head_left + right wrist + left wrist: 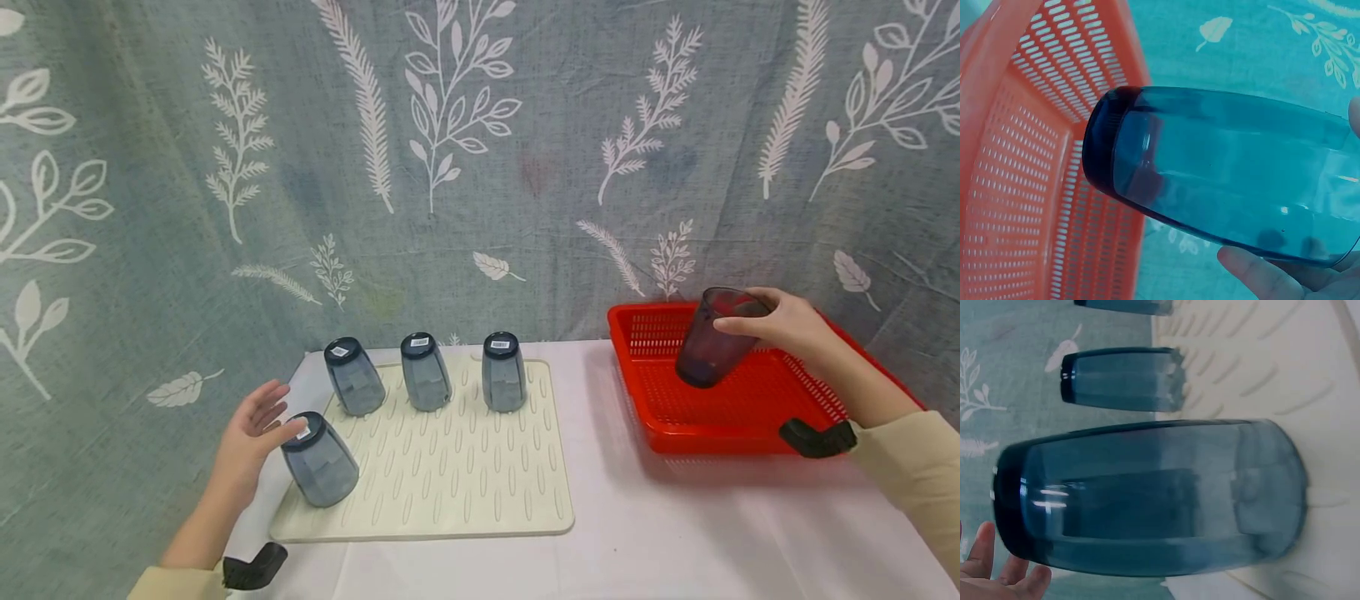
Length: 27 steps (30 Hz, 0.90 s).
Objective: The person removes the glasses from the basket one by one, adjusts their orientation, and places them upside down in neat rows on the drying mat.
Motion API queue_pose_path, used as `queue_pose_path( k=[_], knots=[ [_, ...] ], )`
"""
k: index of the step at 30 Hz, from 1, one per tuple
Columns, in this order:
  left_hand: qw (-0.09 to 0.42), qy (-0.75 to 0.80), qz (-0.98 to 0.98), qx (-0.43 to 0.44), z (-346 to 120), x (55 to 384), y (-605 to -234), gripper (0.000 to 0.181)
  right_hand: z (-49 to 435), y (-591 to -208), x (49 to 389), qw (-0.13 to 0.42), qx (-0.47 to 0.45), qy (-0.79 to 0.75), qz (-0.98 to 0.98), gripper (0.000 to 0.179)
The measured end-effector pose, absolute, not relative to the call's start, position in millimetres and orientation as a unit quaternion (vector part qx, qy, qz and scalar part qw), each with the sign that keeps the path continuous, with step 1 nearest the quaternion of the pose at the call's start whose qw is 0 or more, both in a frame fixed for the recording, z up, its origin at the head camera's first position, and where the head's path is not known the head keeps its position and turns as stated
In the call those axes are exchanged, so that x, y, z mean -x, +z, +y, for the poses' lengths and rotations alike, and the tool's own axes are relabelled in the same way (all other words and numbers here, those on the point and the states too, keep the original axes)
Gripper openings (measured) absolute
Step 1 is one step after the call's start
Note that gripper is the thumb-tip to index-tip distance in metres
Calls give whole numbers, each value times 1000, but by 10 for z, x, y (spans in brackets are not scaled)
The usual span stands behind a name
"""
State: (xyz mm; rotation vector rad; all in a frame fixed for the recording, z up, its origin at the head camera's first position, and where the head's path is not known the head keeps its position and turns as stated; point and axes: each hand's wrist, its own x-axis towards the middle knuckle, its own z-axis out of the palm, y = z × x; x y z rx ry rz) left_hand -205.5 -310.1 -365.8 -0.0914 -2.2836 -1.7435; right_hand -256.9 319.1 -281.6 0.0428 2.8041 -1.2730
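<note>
My right hand (783,327) grips a tinted blue-grey glass tumbler (713,337) tilted over the red perforated plastic basket (750,408) at the table's right edge, while my left hand (251,442), fingers spread, touches an inverted tumbler (320,460) at the cream ribbed drying mat's (465,475) front-left corner.

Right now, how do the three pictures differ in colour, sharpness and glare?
Head view: even soft light, natural colour, sharp, faint shadow under the red basket. Left wrist view: bluish cast, front glass fills the frame, slightly soft, small glare streaks near its base. Right wrist view: teal cast, held glass close, basket orange-looking, fingertips blurred.
</note>
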Motion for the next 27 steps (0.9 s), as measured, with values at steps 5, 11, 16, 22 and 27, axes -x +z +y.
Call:
queue_pose_path(
  k=[5, 11, 16, 22, 27],
  knots=[
    [145, -610, -778, 36, -3060, 2094, -3554, 70, 3095, -2753, 2541, 29, -1, -401, 916, 94],
    [139, -624, -767, 50, -2932, 2150, -3428, 73, 2984, -2701, 2498, 34, 4, -396, 918, 95],
    [126, -633, -761, 65, -2799, 2192, -3342, 72, 2895, -2677, 2473, 25, 13, -403, 915, 93],
    [106, -625, -771, 62, -2657, 2243, -3294, 72, 2788, -2625, 2432, 17, 31, -412, 910, 88],
    [97, -629, -769, 60, -2540, 2273, -3270, 74, 2695, -2605, 2391, 9, 43, -408, 912, 87]
  ],
)
